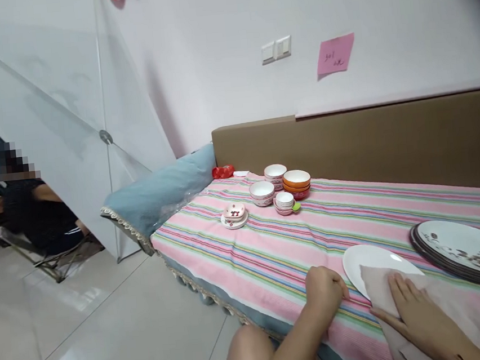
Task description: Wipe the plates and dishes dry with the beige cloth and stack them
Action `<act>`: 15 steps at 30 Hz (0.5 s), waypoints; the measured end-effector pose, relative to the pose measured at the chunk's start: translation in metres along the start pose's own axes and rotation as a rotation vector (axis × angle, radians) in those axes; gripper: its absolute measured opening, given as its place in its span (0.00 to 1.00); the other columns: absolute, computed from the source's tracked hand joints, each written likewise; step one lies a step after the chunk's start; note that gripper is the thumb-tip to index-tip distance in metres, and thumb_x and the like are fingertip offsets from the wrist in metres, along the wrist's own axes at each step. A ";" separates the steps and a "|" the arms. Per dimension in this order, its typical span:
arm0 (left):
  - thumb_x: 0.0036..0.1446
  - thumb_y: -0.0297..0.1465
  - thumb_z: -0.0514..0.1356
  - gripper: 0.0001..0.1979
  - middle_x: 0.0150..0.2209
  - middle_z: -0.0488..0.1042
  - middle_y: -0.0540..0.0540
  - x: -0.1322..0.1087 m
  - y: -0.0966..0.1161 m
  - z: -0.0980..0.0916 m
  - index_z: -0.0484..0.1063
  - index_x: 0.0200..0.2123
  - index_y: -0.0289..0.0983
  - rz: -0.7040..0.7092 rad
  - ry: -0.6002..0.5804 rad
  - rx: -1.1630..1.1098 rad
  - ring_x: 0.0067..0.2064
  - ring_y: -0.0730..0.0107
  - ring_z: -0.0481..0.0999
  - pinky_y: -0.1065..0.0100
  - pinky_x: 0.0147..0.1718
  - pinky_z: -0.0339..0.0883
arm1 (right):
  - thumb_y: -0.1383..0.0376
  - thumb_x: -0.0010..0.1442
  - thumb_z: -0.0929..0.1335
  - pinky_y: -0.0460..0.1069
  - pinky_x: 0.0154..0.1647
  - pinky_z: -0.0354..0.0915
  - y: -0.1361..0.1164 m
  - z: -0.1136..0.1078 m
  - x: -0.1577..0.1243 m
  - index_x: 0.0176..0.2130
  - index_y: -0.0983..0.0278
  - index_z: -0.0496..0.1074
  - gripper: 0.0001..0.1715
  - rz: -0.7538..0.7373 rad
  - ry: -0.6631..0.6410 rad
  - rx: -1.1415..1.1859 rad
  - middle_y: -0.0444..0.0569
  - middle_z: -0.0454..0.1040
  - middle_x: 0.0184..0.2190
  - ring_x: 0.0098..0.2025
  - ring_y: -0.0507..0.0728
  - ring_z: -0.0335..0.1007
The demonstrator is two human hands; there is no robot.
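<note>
Your left hand (325, 290) is curled into a loose fist just beside the white plate (368, 257); can't tell if anything's in it. Your right hand (427, 316) lies flat, fingers extended, thumb out, on a pale sheet (375, 281) covering part of the plate. Plate sits on the striped cover (269, 270), left of stacked plates (469, 245). Bowls (262, 189) stand farther back.

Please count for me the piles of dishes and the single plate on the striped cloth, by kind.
White-lined bowl stacks: 2
Orange-topped bowl stack: 1
Small bowl stack: 1
Dish-on-plates pile: 1
Dark-rimmed plate stack: 1
Plain white plate: 1
Total: 7
</note>
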State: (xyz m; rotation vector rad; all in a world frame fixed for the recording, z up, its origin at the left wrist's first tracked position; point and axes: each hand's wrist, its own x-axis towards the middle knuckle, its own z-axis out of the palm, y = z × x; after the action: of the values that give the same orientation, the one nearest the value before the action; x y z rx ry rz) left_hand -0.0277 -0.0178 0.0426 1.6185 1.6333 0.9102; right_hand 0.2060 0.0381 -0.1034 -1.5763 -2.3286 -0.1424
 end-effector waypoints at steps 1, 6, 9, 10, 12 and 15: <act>0.36 0.19 0.50 0.13 0.14 0.64 0.51 0.001 0.001 0.000 0.70 0.15 0.38 0.008 0.002 0.008 0.21 0.69 0.66 0.71 0.25 0.59 | 0.35 0.48 0.58 0.68 0.61 0.54 -0.004 0.000 0.007 0.58 0.84 0.62 0.61 0.018 -0.002 -0.009 0.73 0.58 0.60 0.64 0.77 0.51; 0.40 0.18 0.50 0.12 0.26 0.73 0.48 0.007 0.001 0.001 0.68 0.19 0.38 0.074 0.062 0.038 0.33 0.67 0.71 0.69 0.40 0.62 | 0.50 0.59 0.57 0.61 0.63 0.54 -0.024 -0.012 0.022 0.64 0.73 0.57 0.42 -0.263 -0.063 0.097 0.59 0.55 0.65 0.66 0.67 0.48; 0.40 0.16 0.50 0.13 0.27 0.72 0.48 0.009 -0.005 0.003 0.67 0.20 0.38 0.088 0.086 0.054 0.36 0.66 0.70 0.68 0.41 0.61 | 0.59 0.61 0.56 0.59 0.64 0.54 -0.023 -0.017 0.010 0.65 0.62 0.56 0.34 -0.366 -0.073 0.136 0.50 0.57 0.64 0.65 0.61 0.52; 0.39 0.15 0.50 0.13 0.27 0.71 0.48 0.010 -0.007 0.004 0.66 0.20 0.38 0.087 0.084 0.057 0.36 0.66 0.70 0.69 0.40 0.61 | 0.59 0.60 0.57 0.59 0.64 0.54 -0.020 -0.018 0.003 0.64 0.59 0.57 0.34 -0.345 -0.056 0.130 0.49 0.59 0.63 0.65 0.61 0.53; 0.39 0.15 0.50 0.13 0.26 0.71 0.48 0.011 -0.011 0.004 0.66 0.19 0.38 0.075 0.083 0.061 0.34 0.66 0.69 0.69 0.36 0.61 | 0.56 0.58 0.58 0.63 0.65 0.52 -0.012 -0.020 -0.010 0.63 0.59 0.61 0.35 -0.268 -0.011 0.104 0.51 0.63 0.61 0.65 0.65 0.52; 0.40 0.16 0.49 0.13 0.29 0.71 0.47 0.015 -0.013 0.004 0.66 0.20 0.38 0.048 0.096 0.062 0.34 0.66 0.69 0.69 0.34 0.60 | 0.47 0.56 0.60 0.66 0.65 0.47 0.004 -0.024 -0.026 0.62 0.71 0.61 0.44 -0.141 0.010 0.054 0.61 0.62 0.61 0.66 0.70 0.47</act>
State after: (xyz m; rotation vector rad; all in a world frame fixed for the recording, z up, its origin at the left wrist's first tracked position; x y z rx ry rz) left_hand -0.0313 -0.0021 0.0297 1.6863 1.7094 0.9836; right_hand 0.2232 0.0106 -0.0894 -1.3828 -2.4145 -0.1195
